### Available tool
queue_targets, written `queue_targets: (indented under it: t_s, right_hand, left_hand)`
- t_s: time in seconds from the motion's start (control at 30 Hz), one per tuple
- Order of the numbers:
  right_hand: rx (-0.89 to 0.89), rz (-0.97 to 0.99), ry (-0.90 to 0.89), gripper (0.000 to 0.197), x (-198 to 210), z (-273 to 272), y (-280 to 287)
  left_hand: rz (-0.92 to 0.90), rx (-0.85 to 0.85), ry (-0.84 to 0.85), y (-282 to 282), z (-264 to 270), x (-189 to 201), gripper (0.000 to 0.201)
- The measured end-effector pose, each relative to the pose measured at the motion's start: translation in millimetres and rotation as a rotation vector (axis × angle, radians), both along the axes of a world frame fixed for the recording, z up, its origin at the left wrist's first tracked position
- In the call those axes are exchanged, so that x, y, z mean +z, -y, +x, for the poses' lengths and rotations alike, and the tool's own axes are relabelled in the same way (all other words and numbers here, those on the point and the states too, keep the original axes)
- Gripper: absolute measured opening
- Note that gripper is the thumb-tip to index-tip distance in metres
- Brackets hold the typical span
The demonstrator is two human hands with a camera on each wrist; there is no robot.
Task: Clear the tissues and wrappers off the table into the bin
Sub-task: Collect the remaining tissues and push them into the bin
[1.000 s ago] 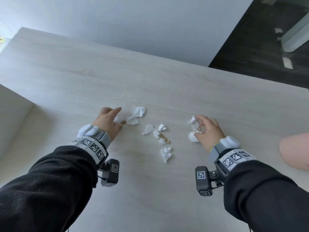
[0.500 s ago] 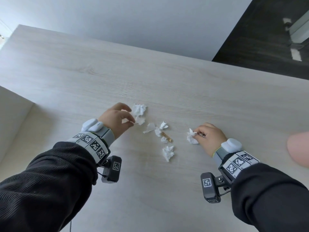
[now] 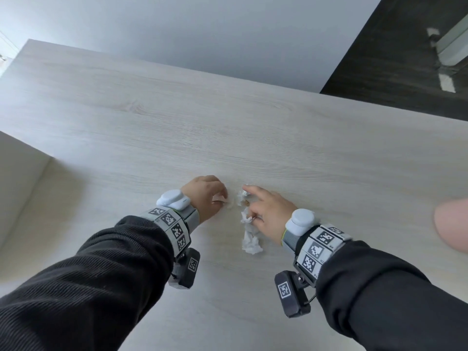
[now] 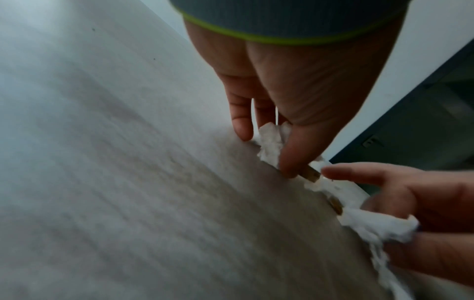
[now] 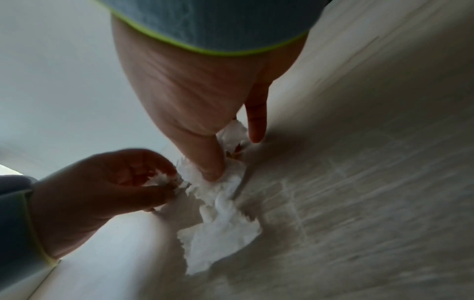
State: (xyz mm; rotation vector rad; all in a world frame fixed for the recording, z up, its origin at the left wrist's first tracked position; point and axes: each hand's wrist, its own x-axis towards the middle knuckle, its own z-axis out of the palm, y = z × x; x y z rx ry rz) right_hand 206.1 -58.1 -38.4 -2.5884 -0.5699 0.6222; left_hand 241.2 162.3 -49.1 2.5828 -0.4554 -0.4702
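Crumpled white tissues (image 3: 252,243) and a small golden wrapper (image 3: 246,203) lie bunched together on the pale wooden table (image 3: 228,122). My left hand (image 3: 224,201) comes in from the left and pinches a tissue (image 4: 269,142) between thumb and fingers. My right hand (image 3: 249,202) closes in from the right, index finger stretched out, with a tissue wad (image 4: 379,225) held in its curled fingers. In the right wrist view its thumb presses on the tissue pile (image 5: 223,233). The golden wrapper (image 4: 311,175) sits between the two hands. No bin is in view.
A white block (image 3: 15,186) stands against the table's left side. A blurred pinkish shape (image 3: 453,224) intrudes at the right edge. Beyond the table's far edge are a grey wall and dark floor (image 3: 405,59).
Both hands have moved inward toward each other, sweeping the scattered tissues and the wrapper into one tight cluster between them.
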Motion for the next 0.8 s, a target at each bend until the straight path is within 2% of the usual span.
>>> queue_targets:
  t_s: [0.1,0.17,0.27,0.4,0.47,0.57,0.67,0.8]
  right_hand:
    - [-0.016,0.017,0.023,0.010,-4.5,-0.8,-6.2]
    - [-0.037,0.019,0.030,0.011,-4.9,-2.8,-8.0]
    - [-0.073,-0.003,0.001,0.012,-0.3,-9.8,-9.6]
    - [-0.196,0.011,-0.107,0.014,7.5,-20.1,-1.0]
    - [-0.331,0.075,-0.152,0.013,14.7,-31.9,11.0]
    - [-0.582,0.222,-0.143,0.013,24.3,-48.2,24.4]
    - [-0.794,0.457,-0.133,0.016,42.6,-64.4,36.3]
    - [-0.982,0.756,-0.152,0.019,66.8,-76.7,53.8]
  left_hand:
    - [0.023,0.021,-0.075,9.7,-7.7,3.9,0.053]
    - [0.064,-0.019,-0.107,19.7,-11.1,10.2,0.060]
    - [0.145,-0.083,-0.106,34.5,-20.9,18.0,0.030]
    - [0.083,0.039,-0.181,41.9,-38.0,14.8,0.020]
    - [-0.007,0.190,-0.233,45.7,-46.3,20.1,0.021]
    - [-0.277,0.425,-0.318,52.4,-56.6,32.4,0.018]
    - [-0.515,0.526,-0.384,72.7,-64.3,49.4,0.012]
    - [-0.664,0.534,-0.466,113.2,-73.8,66.9,0.003]
